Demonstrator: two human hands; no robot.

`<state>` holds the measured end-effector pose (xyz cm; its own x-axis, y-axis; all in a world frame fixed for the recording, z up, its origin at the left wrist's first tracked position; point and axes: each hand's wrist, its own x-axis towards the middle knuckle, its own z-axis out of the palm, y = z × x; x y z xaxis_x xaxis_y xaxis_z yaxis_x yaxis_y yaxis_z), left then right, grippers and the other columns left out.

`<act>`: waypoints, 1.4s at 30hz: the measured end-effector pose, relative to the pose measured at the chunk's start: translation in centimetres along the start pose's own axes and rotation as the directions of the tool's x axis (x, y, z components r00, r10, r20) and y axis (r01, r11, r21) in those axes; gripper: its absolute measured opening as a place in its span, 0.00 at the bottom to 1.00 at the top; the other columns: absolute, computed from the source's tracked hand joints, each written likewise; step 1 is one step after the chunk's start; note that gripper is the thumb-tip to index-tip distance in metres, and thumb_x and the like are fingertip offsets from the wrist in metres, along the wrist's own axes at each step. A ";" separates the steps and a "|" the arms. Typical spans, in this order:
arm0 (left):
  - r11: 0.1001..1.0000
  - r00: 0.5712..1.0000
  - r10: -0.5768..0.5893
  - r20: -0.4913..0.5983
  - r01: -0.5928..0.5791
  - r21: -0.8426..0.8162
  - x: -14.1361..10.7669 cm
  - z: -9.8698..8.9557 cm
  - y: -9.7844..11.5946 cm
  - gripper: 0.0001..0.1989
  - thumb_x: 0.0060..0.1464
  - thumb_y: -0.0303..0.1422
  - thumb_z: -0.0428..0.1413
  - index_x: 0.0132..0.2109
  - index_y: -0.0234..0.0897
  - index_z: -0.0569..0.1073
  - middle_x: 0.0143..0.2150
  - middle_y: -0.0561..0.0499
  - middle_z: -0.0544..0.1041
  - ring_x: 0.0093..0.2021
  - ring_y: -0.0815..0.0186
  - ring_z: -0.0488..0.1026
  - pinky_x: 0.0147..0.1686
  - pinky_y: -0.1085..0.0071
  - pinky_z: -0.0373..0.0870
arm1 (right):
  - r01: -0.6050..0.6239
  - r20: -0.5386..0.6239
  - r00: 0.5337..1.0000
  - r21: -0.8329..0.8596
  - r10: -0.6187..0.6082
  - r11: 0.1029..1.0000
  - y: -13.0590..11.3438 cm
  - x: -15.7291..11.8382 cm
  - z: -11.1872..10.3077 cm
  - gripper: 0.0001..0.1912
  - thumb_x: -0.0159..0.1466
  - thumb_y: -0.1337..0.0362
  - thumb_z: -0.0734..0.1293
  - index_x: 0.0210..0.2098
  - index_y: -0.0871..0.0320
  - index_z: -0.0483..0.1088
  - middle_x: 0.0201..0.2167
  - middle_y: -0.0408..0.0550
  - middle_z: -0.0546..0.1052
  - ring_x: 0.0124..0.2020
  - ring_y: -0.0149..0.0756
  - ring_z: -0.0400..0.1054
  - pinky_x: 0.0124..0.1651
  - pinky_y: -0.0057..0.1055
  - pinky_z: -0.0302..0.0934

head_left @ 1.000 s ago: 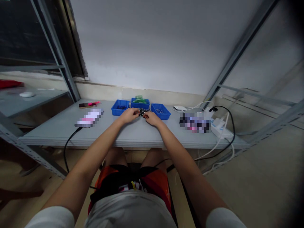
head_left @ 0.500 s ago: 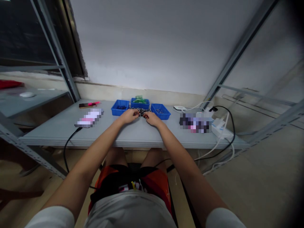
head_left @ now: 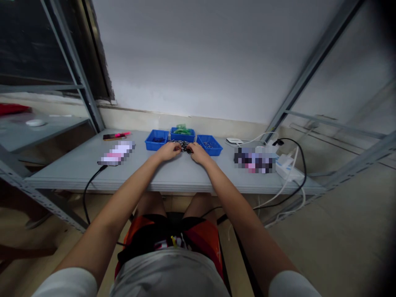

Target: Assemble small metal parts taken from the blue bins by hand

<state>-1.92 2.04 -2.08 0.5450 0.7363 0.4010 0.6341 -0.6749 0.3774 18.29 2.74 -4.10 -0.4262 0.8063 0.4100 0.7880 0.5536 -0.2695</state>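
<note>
A loose pile of small dark and silvery pieces (head_left: 185, 145) lies on the grey table, in front of the blue trays; their kind is too small to make out. From the left, my left hand (head_left: 168, 152) reaches into the pile's edge with fingers curled and pressed together. My right hand (head_left: 198, 153) rests opposite, its fingers bent down over the pile's right side. Whatever is between the fingertips of either hand is too small to name. A narrow gap with pieces in it separates the two hands.
Blue trays surround the pile: a left tray (head_left: 148, 142) with dark bits, a back tray (head_left: 173, 136) with green pieces, a right tray (head_left: 218, 150) with small parts. A blurred phone (head_left: 116, 153) with a black cable lies left. A white power strip (head_left: 289, 170) with cables stands right.
My right hand's fingers have shifted slightly at the pile's right side. My left hand stays almost where it was, and the trays have not moved.
</note>
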 end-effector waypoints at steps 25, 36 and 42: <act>0.990 0.991 0.125 0.049 -0.121 -0.079 0.3 0.8 -0.9 0.15 0.53 0.34 0.50 0.44 0.32 0.76 0.35 0.47 0.78 0.32 0.65 0.71 0.34 0.72 0.65 | 0.028 0.019 0.998 0.664 -0.055 0.747 -2.4 0.4 -0.9 0.19 0.46 0.75 0.60 0.38 0.59 0.66 0.40 0.47 0.73 0.41 0.32 0.68 0.47 0.30 0.62; 0.996 0.998 0.059 0.003 -0.058 -0.071 0.3 0.3 -0.6 0.14 0.55 0.35 0.51 0.41 0.33 0.76 0.36 0.47 0.78 0.33 0.65 0.71 0.34 0.72 0.64 | 0.034 -0.101 0.995 0.437 0.011 0.899 -1.8 0.3 -1.2 0.10 0.54 0.71 0.63 0.37 0.60 0.69 0.38 0.47 0.74 0.37 0.31 0.67 0.44 0.30 0.61; 0.998 0.998 0.044 -0.041 -0.046 -0.045 0.4 0.2 -0.6 0.12 0.56 0.36 0.51 0.40 0.34 0.76 0.32 0.48 0.77 0.31 0.66 0.70 0.32 0.72 0.62 | -0.001 -0.040 0.999 0.355 0.017 0.935 -1.6 -0.1 -1.4 0.08 0.61 0.67 0.61 0.36 0.62 0.71 0.34 0.48 0.76 0.34 0.31 0.68 0.41 0.28 0.60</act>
<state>-1.98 2.79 -2.29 0.5494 0.7032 0.4512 0.5833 -0.7095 0.3955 17.71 1.53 -2.48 -0.3948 0.8064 0.4403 0.5794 0.5905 -0.5618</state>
